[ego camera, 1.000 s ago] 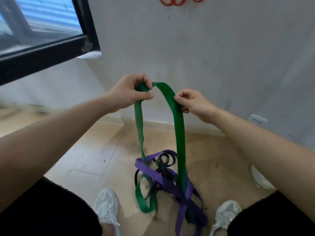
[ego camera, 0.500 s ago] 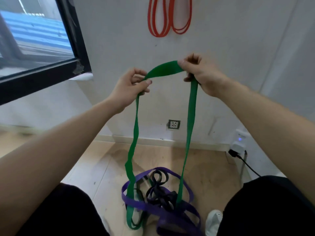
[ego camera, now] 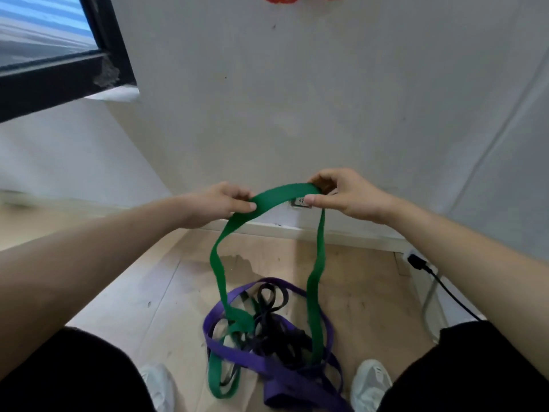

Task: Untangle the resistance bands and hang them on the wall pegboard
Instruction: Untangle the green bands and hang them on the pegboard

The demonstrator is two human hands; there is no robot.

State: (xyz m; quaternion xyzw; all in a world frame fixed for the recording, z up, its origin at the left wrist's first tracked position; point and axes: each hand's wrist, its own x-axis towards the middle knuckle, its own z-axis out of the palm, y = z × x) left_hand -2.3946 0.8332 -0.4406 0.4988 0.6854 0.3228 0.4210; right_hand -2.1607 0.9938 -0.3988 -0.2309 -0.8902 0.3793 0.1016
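The left hand and right hand are each pinching the top of the green band, held apart, while its loop is hanging into the purple band and black band heaped on the floor. Pulling upward is risking tightening the snarl, I judge. No container is showing.

Soft, even daylight enters from the window at upper left. Shadows on the wooden floor are faint. Wide-angle distortion bends the edges; the forearms look slightly blurred.
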